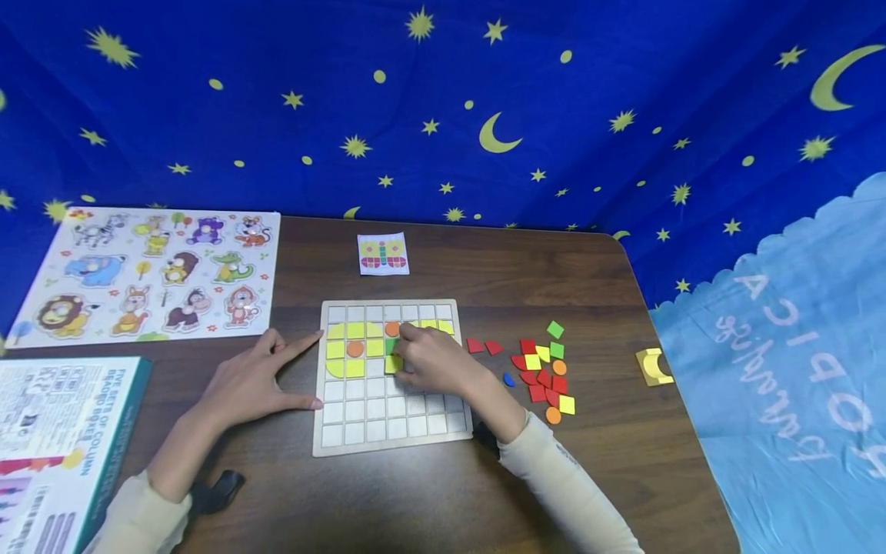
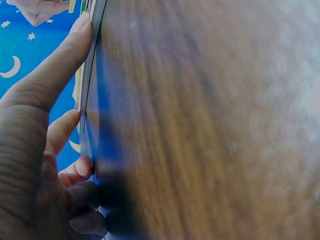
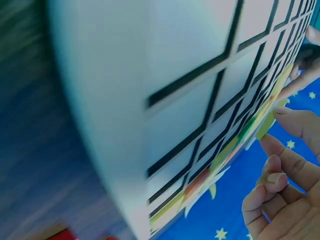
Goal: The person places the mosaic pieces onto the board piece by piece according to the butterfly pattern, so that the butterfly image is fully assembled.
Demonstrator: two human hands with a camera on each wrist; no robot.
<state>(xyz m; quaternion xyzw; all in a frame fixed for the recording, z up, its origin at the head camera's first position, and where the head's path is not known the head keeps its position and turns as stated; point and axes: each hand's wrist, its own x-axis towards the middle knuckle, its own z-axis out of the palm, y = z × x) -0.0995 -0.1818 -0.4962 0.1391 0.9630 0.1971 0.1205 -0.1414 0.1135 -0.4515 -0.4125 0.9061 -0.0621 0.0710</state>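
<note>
A wooden board [image 1: 325, 435] with a grid of white squares lies on the table, several squares filled with yellow, orange and green tiles. My left hand [image 1: 242, 385] touches its left edge with thumb and index fingertips spread apart; the other fingers bend loosely in the left wrist view. Over the board's middle, my right hand [image 1: 436, 358] pinches a yellow tile [image 3: 265, 125] between thumb and index finger, seen in the right wrist view. Just left of those fingers is a yellow square [image 1: 392, 364]. The head view hides the squares under the right hand.
Loose red, yellow, green, orange and blue tiles [image 1: 537, 393] lie right of the board. Behind it is a butterfly pattern card [image 1: 383, 269]. An animal puzzle [image 1: 155, 273] and a box [image 1: 62, 438] stand left. A yellow arch block [image 1: 653, 367] sits by the right edge.
</note>
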